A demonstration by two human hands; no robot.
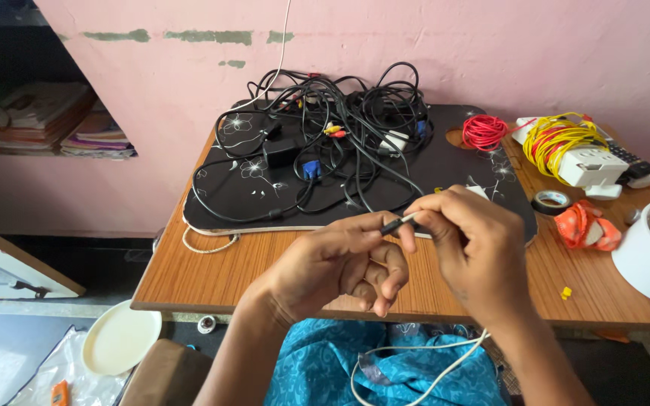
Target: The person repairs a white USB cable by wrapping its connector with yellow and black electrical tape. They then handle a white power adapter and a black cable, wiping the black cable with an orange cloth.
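Both hands pinch one black cable end (394,223), left hand (344,265) steadying, right hand (466,239) fingertips closed on it, mid-untangling; next needs careful pulling.

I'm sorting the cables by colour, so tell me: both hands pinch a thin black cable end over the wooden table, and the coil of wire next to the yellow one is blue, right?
Not quite. The head view shows the coil of wire beside the yellow coil is red, not blue. The rest holds: the left hand and right hand pinch a thin black cable end over the wooden table.
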